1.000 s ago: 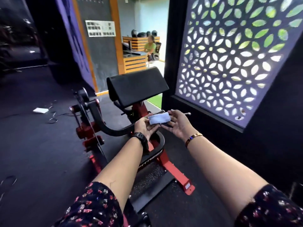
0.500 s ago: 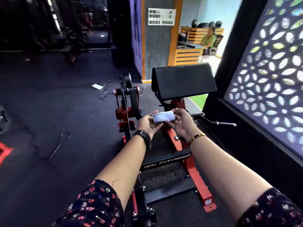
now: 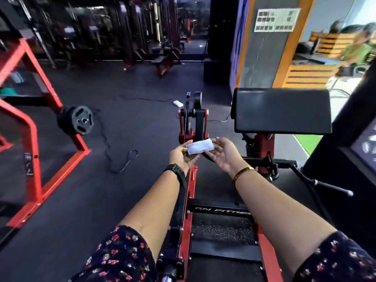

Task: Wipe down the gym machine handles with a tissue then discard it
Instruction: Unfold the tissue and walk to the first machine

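A folded white tissue (image 3: 200, 146) is held out in front of me, above the red-and-black curl machine (image 3: 203, 127). My left hand (image 3: 181, 156) pinches its left end between thumb and fingers. My right hand (image 3: 224, 154) is palm-up with relaxed fingers, its fingertips touching the tissue's right end from below. The machine's black arm pad (image 3: 281, 109) stands just beyond my right hand. A thin black handle bar (image 3: 327, 186) with a pale tip sticks out to the right, below my right forearm.
A red frame (image 3: 34, 139) carrying black weight plates (image 3: 78, 120) stands on the left. A loose cable (image 3: 122, 159) and a small white object (image 3: 178, 103) lie on the dark rubber floor. More machines fill the dim back. A person sits at an orange desk (image 3: 313, 64) far right.
The view has swung left, so the lattice window has left the frame and the red frame has come in. Both hands keep the tissue between them in much the same pose.
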{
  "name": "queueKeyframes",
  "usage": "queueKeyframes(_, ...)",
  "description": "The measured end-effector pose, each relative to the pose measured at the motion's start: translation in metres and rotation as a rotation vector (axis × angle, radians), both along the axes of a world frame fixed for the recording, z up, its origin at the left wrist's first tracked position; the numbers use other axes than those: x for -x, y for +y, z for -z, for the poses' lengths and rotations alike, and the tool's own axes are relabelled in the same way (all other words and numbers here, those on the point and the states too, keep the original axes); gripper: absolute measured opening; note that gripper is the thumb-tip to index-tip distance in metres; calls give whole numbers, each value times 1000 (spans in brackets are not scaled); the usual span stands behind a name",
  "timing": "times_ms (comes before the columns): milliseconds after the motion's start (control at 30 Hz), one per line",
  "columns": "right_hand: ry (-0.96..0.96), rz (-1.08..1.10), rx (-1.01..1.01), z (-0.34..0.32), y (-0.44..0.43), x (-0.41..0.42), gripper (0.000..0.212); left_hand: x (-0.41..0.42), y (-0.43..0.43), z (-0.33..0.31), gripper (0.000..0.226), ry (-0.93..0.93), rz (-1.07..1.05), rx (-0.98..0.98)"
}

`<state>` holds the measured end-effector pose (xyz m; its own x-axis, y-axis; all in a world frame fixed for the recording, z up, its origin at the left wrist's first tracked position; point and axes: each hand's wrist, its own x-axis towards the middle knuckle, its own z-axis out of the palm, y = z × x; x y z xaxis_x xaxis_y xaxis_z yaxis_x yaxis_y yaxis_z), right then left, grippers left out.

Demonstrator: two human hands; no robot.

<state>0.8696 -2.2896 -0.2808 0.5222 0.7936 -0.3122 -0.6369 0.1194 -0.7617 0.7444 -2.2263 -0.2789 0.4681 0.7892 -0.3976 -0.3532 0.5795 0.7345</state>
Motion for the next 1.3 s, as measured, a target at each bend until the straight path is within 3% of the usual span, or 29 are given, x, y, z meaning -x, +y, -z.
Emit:
queueKeyframes(333,-6,40,-20,-11,-17,-26,13,-32,-15,-12,33,2,9,-40)
queueKeyframes(700,-15,246,-7,-6,-52,-88,17,-111,-26,1,34,39,222,-34)
queueKeyframes(1100,-2,362,107,30,-89,-209,18,-242,-50,36,35,100,375,29)
queueKeyframes(1300,-72,289,178,56,-95,-280,10,-312,-58,63,35,152,367,65)
